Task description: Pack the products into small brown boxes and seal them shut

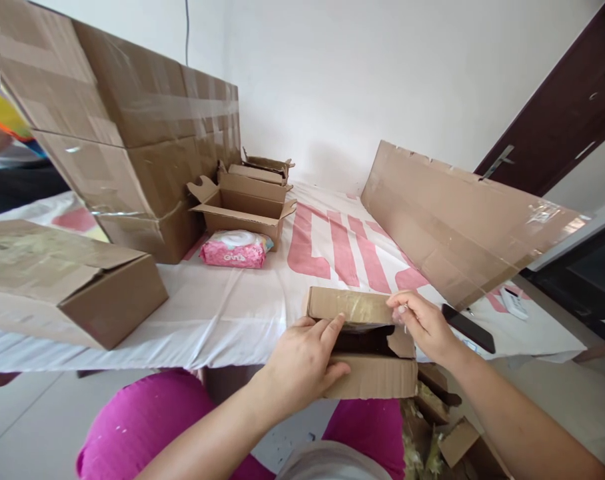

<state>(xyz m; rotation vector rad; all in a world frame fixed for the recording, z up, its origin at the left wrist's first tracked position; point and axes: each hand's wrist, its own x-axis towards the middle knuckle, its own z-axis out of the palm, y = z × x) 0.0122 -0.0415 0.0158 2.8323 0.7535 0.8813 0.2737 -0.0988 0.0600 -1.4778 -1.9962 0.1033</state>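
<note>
A small cardboard box (370, 377) lies at the table's front edge above my lap, with a dark gap between its flaps. My left hand (307, 357) grips its left side, fingers over the far flap and thumb on the near one. At the right end of the far flap, my right hand (422, 325) pinches a small crumpled clear strip (398, 312) that looks like tape. Shiny brown tape (357, 305) runs along that far flap. The inside of the box is mostly in shadow.
Stacked large boxes (157, 147) form a wall at left. Nearby are open boxes (245, 207), a pink wipes pack (235, 250) and a closed box (112, 300). A cardboard panel (462, 220) and a phone (468, 328) are at right. Cardboard scraps (467, 443) litter the floor.
</note>
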